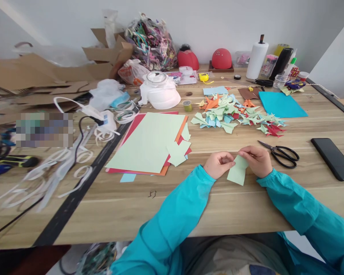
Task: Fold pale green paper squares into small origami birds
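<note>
A small pale green sheet of paper is held between both hands just over the table, with a crease across its upper part. My left hand pinches its left edge between thumb and fingers. On the other side my right hand grips the upper right corner, thumb on top. Black-handled scissors lie just right of the right hand. Beyond the hands is a heap of folded paper cranes in green, orange, blue and red. Left of the hands lies a stack of coloured paper sheets, pale green on top.
A black phone lies at the right. At the back stand a white bottle, red pincushion-like domes and a stuffed plastic bag. A power strip, cords and white strips clutter the left. A thread spool stands behind the stack.
</note>
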{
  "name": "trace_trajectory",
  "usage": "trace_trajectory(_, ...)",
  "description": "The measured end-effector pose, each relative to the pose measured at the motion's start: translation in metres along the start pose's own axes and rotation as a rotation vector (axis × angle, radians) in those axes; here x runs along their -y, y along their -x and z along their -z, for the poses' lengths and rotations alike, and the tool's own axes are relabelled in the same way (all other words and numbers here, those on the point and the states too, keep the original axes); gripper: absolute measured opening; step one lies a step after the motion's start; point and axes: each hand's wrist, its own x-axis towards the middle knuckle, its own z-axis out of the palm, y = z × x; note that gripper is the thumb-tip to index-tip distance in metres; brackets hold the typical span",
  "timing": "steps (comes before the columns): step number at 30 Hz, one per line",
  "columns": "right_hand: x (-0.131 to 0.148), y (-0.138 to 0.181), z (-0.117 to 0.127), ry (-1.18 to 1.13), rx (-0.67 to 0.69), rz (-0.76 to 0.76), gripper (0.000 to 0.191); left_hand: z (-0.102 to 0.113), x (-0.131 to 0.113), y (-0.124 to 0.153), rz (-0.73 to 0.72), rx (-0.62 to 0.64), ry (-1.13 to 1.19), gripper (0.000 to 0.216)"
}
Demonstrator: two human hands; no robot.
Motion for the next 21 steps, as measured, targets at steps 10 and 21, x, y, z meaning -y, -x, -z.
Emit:
trace_trajectory(10,0.001,0.002,0.000,0.008,-0.177,0.094,0.014,0.014,0.002,-0.011,-0.123,-0.509,0.062,0.020)
trace_trajectory(21,-0.003,0.005,-0.010,0.195,0.120,0.365,0.030,0.005,0.001,-0.009,-0.169,-0.546,0.155,0.022)
